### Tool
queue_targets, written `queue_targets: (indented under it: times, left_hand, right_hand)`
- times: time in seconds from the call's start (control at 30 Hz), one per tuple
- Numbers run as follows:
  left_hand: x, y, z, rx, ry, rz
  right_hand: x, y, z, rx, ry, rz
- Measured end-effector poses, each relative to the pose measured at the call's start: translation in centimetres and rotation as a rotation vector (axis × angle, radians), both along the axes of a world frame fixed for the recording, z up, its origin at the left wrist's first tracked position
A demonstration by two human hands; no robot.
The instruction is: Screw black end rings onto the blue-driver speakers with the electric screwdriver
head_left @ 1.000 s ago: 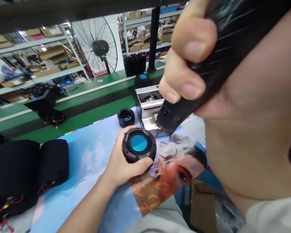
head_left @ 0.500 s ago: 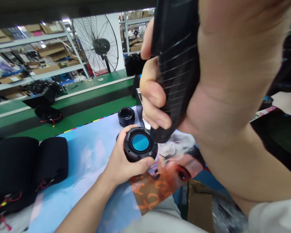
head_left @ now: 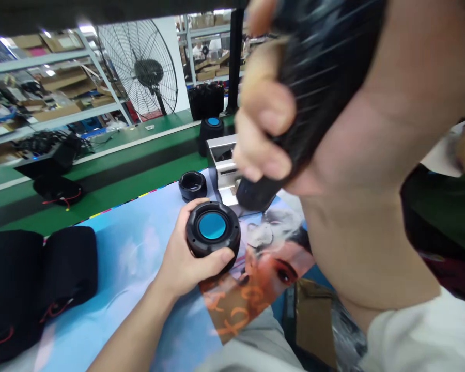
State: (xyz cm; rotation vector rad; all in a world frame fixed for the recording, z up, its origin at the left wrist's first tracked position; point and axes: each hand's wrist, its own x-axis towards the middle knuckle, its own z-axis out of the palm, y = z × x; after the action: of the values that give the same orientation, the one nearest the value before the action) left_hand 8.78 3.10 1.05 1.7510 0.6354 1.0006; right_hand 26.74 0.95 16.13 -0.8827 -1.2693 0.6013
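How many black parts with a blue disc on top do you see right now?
2. One blue-disc part is in the left grip; a second blue-disc part stands just beyond the silver fixture. Others may be hidden behind the right grip.

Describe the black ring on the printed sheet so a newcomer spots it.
Find the blue printed sheet, then its far edge. The black ring sits there, just left of the silver fixture. Unlike the round piece in the left hand, it shows no blue disc.
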Motion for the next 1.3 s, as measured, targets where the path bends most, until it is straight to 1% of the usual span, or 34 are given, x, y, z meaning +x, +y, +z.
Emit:
queue_targets:
  times: [0.07, 0.1, 0.17, 0.23, 0.27, 0.33, 0.4, 0.5, 0.53, 0.6, 0.67, 0.73, 0.9, 0.97, 1.0, 1.07, 1.1, 1.17, 1.2, 1.23, 1.3]
  left_hand:
    - [0.0, 0.0, -0.1, -0.006, 0.0, 0.004]
    - [0.0, 0.0, -0.1, -0.012, 0.0, 0.0]
    - [0.0, 0.0, -0.2, -0.023, -0.004, -0.011]
    - [0.0, 0.0, -0.2, -0.028, -0.008, -0.015]
    - [0.0, 0.0, -0.1, -0.028, -0.006, -0.014]
    - [0.0, 0.0, 0.0, -0.026, 0.003, -0.012]
    - [0.0, 0.0, 0.1, -0.033, 0.017, -0.016]
    - [-0.1, -0.1, 0.2, -0.056, 0.038, -0.016]
    - [-0.1, -0.1, 0.2, -0.062, 0.042, -0.016]
    - [-0.1, -0.1, 0.2, -0.068, 0.044, -0.014]
    - [-0.1, -0.1, 0.2, -0.076, 0.041, -0.018]
    - [-0.1, -0.1, 0.3, -0.088, 0.033, -0.024]
    - [0.0, -0.2, 0.3, -0.099, 0.004, -0.029]
    - [0.0, -0.2, 0.2, -0.097, -0.004, -0.03]
    - [0.0, -0.2, 0.2, -0.096, -0.008, -0.031]
    - [-0.1, -0.3, 0.0, -0.096, -0.012, -0.036]
    - [-0.1, -0.3, 0.0, -0.095, -0.012, -0.039]
    - [-0.2, -0.4, -0.1, -0.087, -0.014, -0.045]
    - [-0.2, -0.4, -0.1, -0.08, -0.015, -0.05]
    - [-0.2, -0.4, -0.1, -0.072, -0.015, -0.053]
    - [-0.2, -0.4, 0.0, -0.059, -0.012, -0.052]
  right_hand:
    - [1.2, 1.1, -2.4, 0.275, 0.224, -0.085]
    - [1.8, 1.8, -3.6, 0.291, 0.261, -0.14]
    - [2.8, 3.0, -6.0, 0.223, 0.288, -0.168]
    - [3.5, 4.0, -7.8, 0.145, 0.298, -0.18]
    - [3.7, 4.2, -8.4, 0.125, 0.301, -0.181]
    - [4.0, 4.4, -8.9, 0.101, 0.288, -0.169]
    - [4.0, 4.1, -8.7, 0.069, 0.266, -0.139]
    - [3.9, 3.4, -7.4, 0.023, 0.252, -0.08]
    - [3.9, 3.2, -6.9, 0.04, 0.246, -0.074]
    - [3.8, 3.1, -6.0, 0.126, 0.24, -0.095]
    - [3.8, 3.4, -5.8, 0.193, 0.245, -0.124]
    - [3.8, 3.9, -6.3, 0.187, 0.262, -0.139]
    - [4.0, 4.6, -8.8, 0.115, 0.261, -0.126]
    - [4.1, 4.3, -9.1, 0.102, 0.266, -0.122]
    - [4.1, 4.1, -8.9, 0.079, 0.264, -0.114]
    - [4.0, 3.4, -8.0, 0.043, 0.252, -0.085]
    - [3.8, 3.1, -7.2, 0.058, 0.246, -0.087]
    - [3.1, 2.3, -5.1, 0.186, 0.251, -0.116]
    - [2.5, 2.0, -3.9, 0.277, 0.269, -0.144]
    - [1.9, 1.6, -2.7, 0.353, 0.299, -0.129]
    - [0.6, 1.1, -0.4, 0.313, 0.287, 0.03]
